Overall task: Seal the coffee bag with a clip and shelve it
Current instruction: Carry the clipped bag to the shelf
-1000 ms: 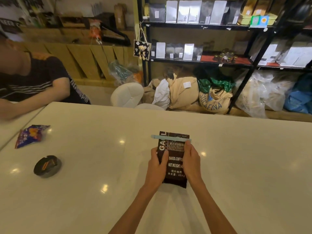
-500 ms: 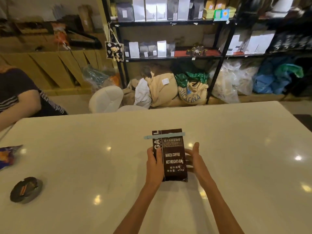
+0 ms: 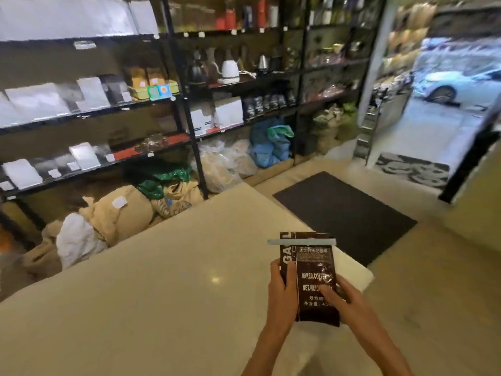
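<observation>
Premises consist of a shop interior with a pale, glossy table [image 3: 151,280] in the foreground, its far right corner near a dark floor mat [image 3: 344,215]. Black metal shelving [image 3: 187,115] runs along the far wall, stocked with white and silver pouches, small dark bags, kettles and bottles; detail on the upper tiers is blurred. Burlap sacks [image 3: 119,213] and tied plastic bags lie on the floor under the lowest shelf. An open doorway [image 3: 444,104] at the right shows a patterned doormat and a white car outside. The coffee bag [image 3: 311,278] is dark brown with pale lettering, held upright above the right end of the table, near the table's corner; whether its bottom touches the surface cannot be told. A light blue clip [image 3: 301,242] lies horizontally across the bag just below its top edge, projecting past both sides. The left hand [image 3: 283,297] grips the bag's left edge, thumb on the front face, fingers wrapped behind. The right hand [image 3: 349,302] closes on the lower right portion, thumb pressed on the front over the printed text, fingers behind the bag. Both forearms rise from the lower frame edge and converge on the bag. Both hands are clamped on the bag; neither touches the clip.
</observation>
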`<state>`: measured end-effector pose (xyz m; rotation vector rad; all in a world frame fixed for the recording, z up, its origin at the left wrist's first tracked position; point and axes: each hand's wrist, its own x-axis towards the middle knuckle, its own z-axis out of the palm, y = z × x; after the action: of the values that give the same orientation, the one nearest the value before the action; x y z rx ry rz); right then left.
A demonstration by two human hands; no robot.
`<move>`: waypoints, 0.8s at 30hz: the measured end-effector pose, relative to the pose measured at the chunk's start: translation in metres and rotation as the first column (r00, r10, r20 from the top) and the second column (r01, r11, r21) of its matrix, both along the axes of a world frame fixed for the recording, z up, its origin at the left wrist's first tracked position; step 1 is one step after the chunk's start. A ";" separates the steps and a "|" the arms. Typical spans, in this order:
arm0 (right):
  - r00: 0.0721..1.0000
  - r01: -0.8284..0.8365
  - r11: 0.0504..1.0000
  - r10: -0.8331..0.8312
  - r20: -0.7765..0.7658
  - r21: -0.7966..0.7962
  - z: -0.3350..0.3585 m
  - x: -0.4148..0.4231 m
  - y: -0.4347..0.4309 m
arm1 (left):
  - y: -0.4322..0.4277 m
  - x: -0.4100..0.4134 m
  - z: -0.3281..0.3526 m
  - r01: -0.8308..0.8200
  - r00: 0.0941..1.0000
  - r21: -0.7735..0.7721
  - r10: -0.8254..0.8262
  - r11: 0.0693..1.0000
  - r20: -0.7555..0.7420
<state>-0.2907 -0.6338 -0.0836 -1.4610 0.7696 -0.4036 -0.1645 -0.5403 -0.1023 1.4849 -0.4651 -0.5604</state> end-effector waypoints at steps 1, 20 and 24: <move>0.996 0.086 0.996 -0.086 0.012 -0.003 0.001 -0.026 -0.028 | -0.036 -0.019 0.001 0.092 0.996 -0.006 -0.092 0.996 -0.017; 0.716 0.696 0.718 -0.693 0.081 -0.016 0.005 -0.270 -0.507 | -0.608 -0.230 0.003 0.803 0.582 -0.141 -0.812 0.580 -0.024; 0.796 0.601 0.799 -0.598 0.091 -0.006 0.016 -0.243 -0.622 | -0.702 -0.202 0.012 0.730 0.669 -0.130 -0.741 0.671 -0.059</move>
<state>-0.5334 -1.2559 -0.0673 -1.1911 1.1624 -0.9631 -0.3664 -1.2426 -0.0901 1.1173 -1.0158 -1.2394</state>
